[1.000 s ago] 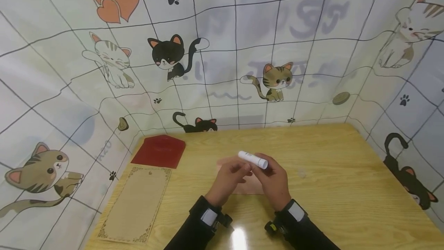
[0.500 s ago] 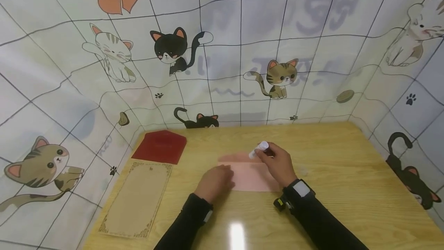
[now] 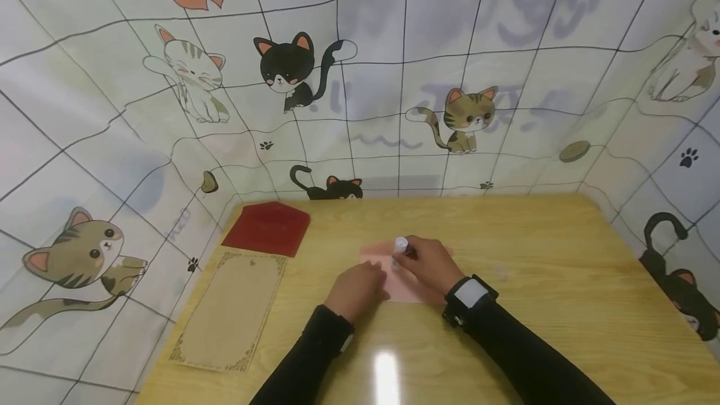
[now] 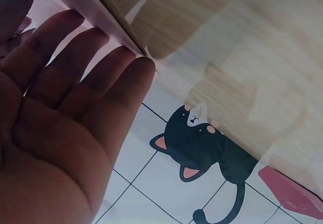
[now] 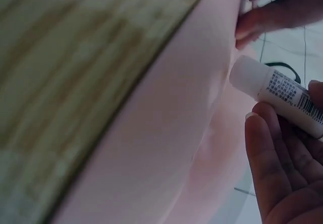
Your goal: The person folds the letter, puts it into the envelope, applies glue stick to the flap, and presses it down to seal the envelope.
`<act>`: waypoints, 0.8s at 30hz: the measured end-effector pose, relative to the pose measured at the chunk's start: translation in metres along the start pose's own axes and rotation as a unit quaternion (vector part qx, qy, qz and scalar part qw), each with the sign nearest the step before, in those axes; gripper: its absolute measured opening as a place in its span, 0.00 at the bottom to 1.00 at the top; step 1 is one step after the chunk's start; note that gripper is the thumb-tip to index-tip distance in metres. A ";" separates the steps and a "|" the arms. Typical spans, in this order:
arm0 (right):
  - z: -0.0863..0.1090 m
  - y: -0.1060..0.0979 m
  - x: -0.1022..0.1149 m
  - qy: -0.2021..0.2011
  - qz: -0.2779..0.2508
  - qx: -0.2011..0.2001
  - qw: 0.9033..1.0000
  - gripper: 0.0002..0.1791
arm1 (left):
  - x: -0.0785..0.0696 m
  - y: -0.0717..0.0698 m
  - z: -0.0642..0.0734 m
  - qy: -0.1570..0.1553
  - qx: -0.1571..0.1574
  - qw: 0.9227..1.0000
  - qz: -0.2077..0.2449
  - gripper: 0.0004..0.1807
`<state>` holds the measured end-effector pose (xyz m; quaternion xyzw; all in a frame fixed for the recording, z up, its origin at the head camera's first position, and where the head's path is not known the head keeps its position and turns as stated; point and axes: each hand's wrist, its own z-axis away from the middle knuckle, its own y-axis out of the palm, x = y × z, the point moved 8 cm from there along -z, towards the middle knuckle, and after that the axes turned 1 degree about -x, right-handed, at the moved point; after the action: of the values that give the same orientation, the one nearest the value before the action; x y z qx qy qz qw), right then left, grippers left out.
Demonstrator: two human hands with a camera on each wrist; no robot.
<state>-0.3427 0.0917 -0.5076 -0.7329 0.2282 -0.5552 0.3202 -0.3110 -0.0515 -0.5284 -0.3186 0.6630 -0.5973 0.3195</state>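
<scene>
A pink envelope (image 3: 404, 290) lies in the middle of the table with its flap toward the back. My left hand (image 3: 357, 289) rests at its left side; in the left wrist view the fingers of the left hand (image 4: 60, 128) are nearly straight, tips against the pink paper's edge. My right hand (image 3: 435, 265) holds a white glue stick (image 3: 400, 246) upright over the envelope. Printed text and a barcode show on the glue stick (image 5: 277, 94) in the right wrist view. Its lower end is at the fold of the envelope (image 5: 166, 103); whether they touch, I cannot tell.
At the back left lies a dark red envelope (image 3: 267, 229). A tan sheet with an ornate border (image 3: 229, 311) is in front of it. Behind the wooden table (image 3: 540, 324) hangs a cat-print cloth (image 3: 382, 86).
Both hands were together at the glue stick over the envelope. The left hand has since moved down onto the envelope's left side; the right hand has tipped the stick upright and brought it leftward.
</scene>
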 end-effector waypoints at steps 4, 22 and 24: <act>-0.005 0.008 0.005 -0.011 0.034 0.008 0.999 0.14 | -0.001 -0.004 -0.001 0.000 0.005 1.000 0.003 0.12; 0.009 -0.015 -0.015 -0.013 0.108 0.008 0.994 0.11 | 0.003 0.000 0.000 -0.023 0.021 1.000 0.001 0.14; 0.013 -0.021 -0.018 -0.008 0.114 -0.004 0.993 0.11 | 0.003 -0.001 0.000 -0.020 0.020 1.000 -0.002 0.14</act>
<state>-0.3361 0.1216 -0.5064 -0.7077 0.3096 -0.5085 0.3806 -0.3133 -0.0540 -0.5280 -0.3252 0.6441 -0.6044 0.3378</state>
